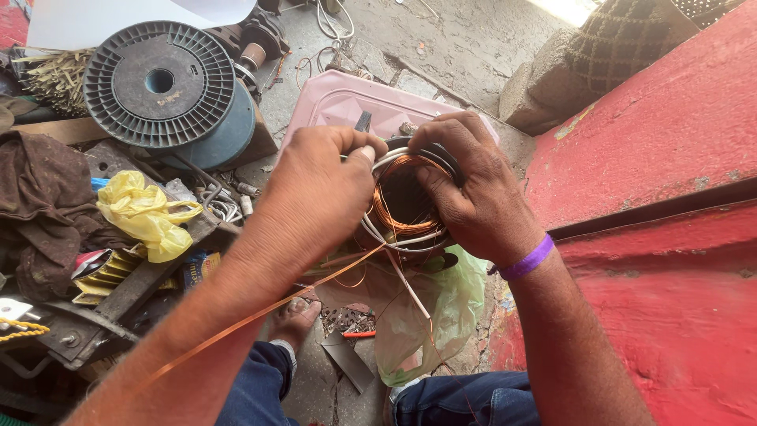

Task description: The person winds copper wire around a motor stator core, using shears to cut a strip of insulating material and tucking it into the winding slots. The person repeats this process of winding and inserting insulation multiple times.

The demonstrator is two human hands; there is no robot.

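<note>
A single head-worn camera looks steeply down and slightly forward over the person's own forearms, close to the left hand (315, 193) and right hand (473, 189), which sit mid-frame. The seated person's blue-trousered knees (457, 398) fill the bottom edge. The view reaches the grey concrete floor (465, 47) at top, with a red painted wall (670, 142) along the right side.

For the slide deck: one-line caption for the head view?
Both hands, left hand and right hand, grip a copper wire coil above a pink tray.
</note>
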